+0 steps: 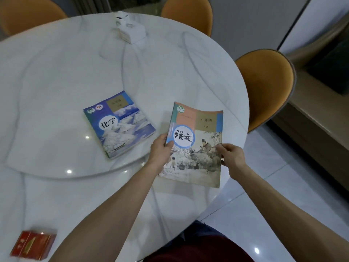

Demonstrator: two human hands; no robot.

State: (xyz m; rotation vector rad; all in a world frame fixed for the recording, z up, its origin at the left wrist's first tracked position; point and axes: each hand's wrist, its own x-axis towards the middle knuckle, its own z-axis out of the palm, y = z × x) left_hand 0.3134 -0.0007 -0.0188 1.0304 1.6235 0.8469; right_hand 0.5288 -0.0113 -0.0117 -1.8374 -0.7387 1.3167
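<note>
1. Nearest the camera, a dark red garment (198, 250) is seen at the bottom edge, and both bare forearms (105, 210) are stretched out from it over the white table (56, 195).
2. The language textbook (196, 148) is held at the near right of the table, cover up, with its far part over the rim of the raised turntable (47, 110). Whether it is lifted clear cannot be told.
3. Its left edge is pinched by the left hand (160, 150), thumb on the cover and fingers hidden beneath. Its right edge is gripped by the right hand (232, 156), fingers curled round it.
4. A chemistry textbook (120, 125) lies flat on the turntable, to the left and apart.
5. The held book is judged to be on its way to being set down or stacked. It should be held level by both edges, since the far edge of the soft cover is curled. It should be raised over the rim rather than dragged, and the spines lined up if stacked.
6. A red box (33, 244) is seen near left and a tissue box (132, 33) far off.
</note>
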